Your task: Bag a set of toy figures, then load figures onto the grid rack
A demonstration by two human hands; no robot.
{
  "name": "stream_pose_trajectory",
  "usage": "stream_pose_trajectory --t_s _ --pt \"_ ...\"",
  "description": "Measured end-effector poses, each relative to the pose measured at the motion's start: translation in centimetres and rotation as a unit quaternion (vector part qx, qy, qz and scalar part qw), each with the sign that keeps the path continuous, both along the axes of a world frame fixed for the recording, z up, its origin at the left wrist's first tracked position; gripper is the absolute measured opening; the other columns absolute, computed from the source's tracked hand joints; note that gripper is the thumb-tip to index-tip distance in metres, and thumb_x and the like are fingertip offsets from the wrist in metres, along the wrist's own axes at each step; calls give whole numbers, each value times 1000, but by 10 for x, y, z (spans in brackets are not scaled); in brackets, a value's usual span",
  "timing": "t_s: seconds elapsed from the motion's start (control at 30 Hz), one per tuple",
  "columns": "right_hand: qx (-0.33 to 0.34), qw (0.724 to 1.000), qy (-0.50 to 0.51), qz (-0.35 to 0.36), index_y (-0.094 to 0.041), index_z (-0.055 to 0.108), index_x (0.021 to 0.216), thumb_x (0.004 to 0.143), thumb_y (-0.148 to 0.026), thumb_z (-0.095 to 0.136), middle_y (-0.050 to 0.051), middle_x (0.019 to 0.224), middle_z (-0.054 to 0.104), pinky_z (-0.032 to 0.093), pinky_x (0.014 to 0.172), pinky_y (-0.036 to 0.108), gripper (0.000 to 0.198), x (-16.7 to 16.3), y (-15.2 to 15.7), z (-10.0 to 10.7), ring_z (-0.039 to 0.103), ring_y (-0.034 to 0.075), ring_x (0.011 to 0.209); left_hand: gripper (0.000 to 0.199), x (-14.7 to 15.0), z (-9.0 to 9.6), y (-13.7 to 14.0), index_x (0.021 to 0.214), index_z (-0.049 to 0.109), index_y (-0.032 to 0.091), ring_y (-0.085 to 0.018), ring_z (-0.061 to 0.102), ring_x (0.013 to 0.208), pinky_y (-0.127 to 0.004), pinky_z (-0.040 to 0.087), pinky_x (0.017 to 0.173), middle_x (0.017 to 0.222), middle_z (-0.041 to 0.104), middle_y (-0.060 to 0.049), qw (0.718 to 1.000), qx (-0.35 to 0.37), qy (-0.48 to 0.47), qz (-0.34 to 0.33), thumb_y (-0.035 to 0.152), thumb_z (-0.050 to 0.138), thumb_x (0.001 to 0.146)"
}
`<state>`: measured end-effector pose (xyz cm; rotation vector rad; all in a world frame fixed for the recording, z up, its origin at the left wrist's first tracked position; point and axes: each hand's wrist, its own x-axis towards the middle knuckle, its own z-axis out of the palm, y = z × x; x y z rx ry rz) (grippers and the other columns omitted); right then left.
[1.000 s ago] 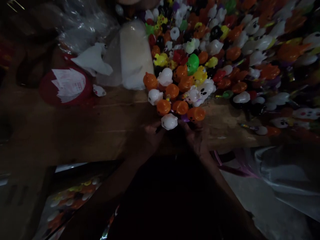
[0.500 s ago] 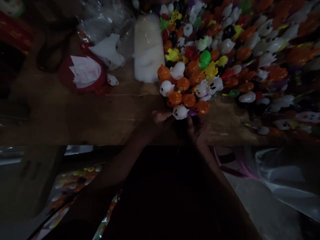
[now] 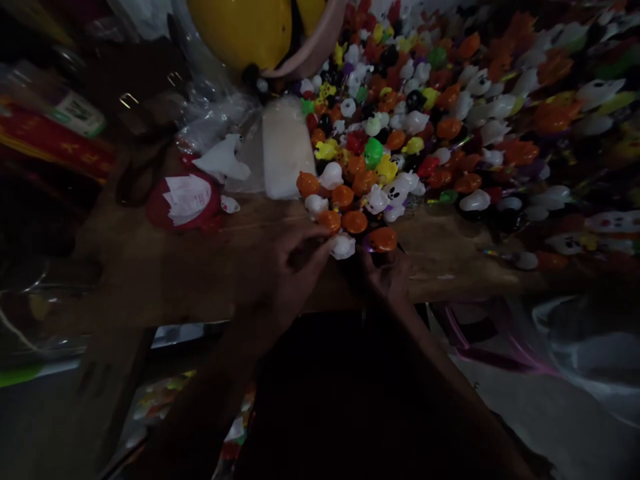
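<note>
My left hand [image 3: 300, 263] is closed in a pinch, thumb and forefinger meeting at the left side of a small white ghost figure [image 3: 343, 246]. An orange pumpkin figure [image 3: 329, 222] touches the tip of that forefinger. My right hand [image 3: 390, 272] has its fingers curled under another pumpkin figure [image 3: 383, 239], orange with purple at its left side. Beyond both hands, several orange, white and yellow figures sit close together in a cluster [image 3: 343, 196]. Dim light hides the undersides of the figures and some fingertips.
A large pile of small coloured figures [image 3: 450, 127] covers the table's back right. To the left are a white block-shaped package [image 3: 288, 150], clear plastic bags [image 3: 213, 110] and a red round object with paper [image 3: 183, 203]. Behind stands a pink tub [image 3: 305, 60] holding something yellow.
The view has tilted up, bringing the tub into sight. My left hand has come up beside the white ghost. The purple-sided pumpkin has moved away from the cluster with my right hand.
</note>
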<state>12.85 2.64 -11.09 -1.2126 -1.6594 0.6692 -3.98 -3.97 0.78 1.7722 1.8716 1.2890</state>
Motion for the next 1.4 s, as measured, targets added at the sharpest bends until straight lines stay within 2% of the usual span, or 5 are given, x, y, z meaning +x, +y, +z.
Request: stream_pose_trajectory --t_s 0.13,0.27,1.0,1.23,1.4 --pt "13 1000 -2 6 -19 69 89 93 -43 61 8 82 72 58 72 39 25 1 -1 10 69 24 75 36 15 36 43 110 75 21 -24 71 101 -34 56 88 112 75 -6 981 -66 174 -60 25 87 76" --pt "25 999 -14 41 -20 69 95 94 -37 59 8 86 73 56 73 36 20 4 3 15 69 23 77 23 19 42 74 104 79 25 -31 71 102 -42 55 87 111 77 -5 951 -155 250 -94 25 83 81" --pt "56 980 -106 159 -20 66 97 96 -32 54 9 91 72 56 76 36 18 11 21 23 69 25 84 17 9 34 76 110 76 22 -29 66 118 -44 53 99 118 74 -4 954 -142 233 -121 24 69 95" --pt "54 987 -72 133 -22 63 92 90 -25 52 9 85 71 59 72 38 11 9 14 17 69 24 76 32 17 14 51 127 64 19 -29 53 133 -48 42 116 136 64 -10 965 121 211 -95 37 56 102" --pt "83 984 -88 131 -25 65 93 87 -19 52 4 85 74 61 64 33 16 19 2 44 72 21 72 24 23 -10 58 104 67 20 -39 43 142 -62 39 117 148 56 -12 953 123 240 -141 42 65 94"
